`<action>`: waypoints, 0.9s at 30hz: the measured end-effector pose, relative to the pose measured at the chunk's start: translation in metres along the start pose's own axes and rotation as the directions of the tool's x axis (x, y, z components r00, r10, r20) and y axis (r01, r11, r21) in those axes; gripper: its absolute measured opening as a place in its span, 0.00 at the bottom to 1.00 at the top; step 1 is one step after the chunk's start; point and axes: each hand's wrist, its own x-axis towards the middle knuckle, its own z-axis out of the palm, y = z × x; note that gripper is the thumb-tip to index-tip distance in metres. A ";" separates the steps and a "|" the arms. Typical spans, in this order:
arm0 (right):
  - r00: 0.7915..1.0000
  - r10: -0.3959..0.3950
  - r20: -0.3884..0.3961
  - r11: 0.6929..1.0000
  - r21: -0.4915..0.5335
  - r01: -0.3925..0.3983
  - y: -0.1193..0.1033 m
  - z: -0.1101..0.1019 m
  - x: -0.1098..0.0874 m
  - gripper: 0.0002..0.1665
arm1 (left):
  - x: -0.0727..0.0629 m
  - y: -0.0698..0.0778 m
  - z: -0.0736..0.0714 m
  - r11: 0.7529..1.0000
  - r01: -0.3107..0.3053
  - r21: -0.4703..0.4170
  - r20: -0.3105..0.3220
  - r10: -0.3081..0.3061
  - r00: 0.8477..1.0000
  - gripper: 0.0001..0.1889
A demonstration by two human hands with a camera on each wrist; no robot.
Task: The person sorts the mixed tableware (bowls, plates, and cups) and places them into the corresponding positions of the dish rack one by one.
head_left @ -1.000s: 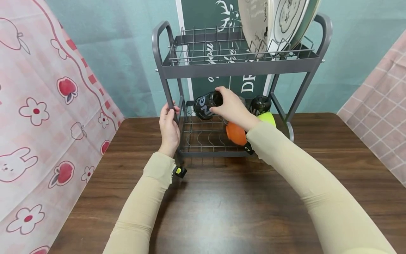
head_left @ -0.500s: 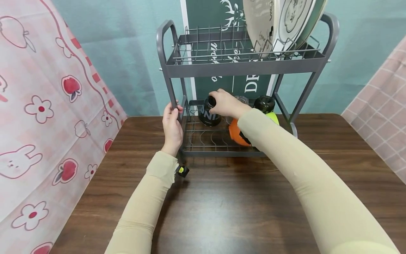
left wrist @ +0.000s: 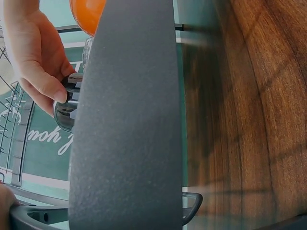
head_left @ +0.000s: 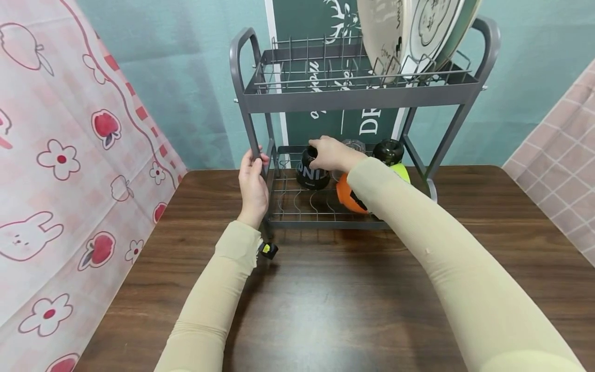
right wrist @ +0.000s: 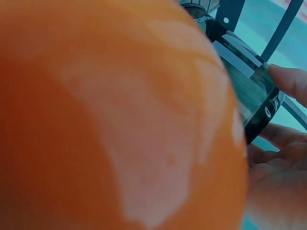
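My right hand (head_left: 332, 155) grips the upper end of a dark see-through glass (head_left: 312, 178) with pale letters. The glass stands at the left of the lower wire shelf of the grey dish rack (head_left: 362, 101). In the right wrist view, thumb and fingers are around one end of the glass (right wrist: 244, 76), and a blurred orange surface (right wrist: 120, 105) hides much else. My left hand (head_left: 253, 191) holds the rack's left front post (left wrist: 129, 120), thumb in front and fingertips behind. That post covers part of the glass (left wrist: 66, 115) in the left wrist view.
Right of the glass on the lower shelf are an orange bowl-like thing (head_left: 347, 195), a clear glass (head_left: 355, 145), a second dark glass (head_left: 388, 151) and a lime-green piece (head_left: 401, 171). Several plates (head_left: 427, 31) stand upright on the upper shelf. Wooden table (head_left: 302, 299) lies in front.
My right hand has lowered the dark glass from a tilted position onto the lower shelf, where it now stands upright and slightly nearer. My left hand has stayed on the post.
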 end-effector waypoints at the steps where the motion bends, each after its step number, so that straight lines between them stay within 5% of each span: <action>1: 1.000 -0.002 0.005 1.000 0.001 0.002 0.000 0.001 0.001 0.43 | 0.000 0.000 0.000 1.000 0.003 0.000 -0.003 -0.003 1.000 0.18; 27: 1.000 -0.018 -0.013 1.000 -0.007 0.018 0.004 0.012 0.002 0.43 | 0.001 -0.002 -0.002 1.000 -0.010 0.018 0.010 0.009 1.000 0.19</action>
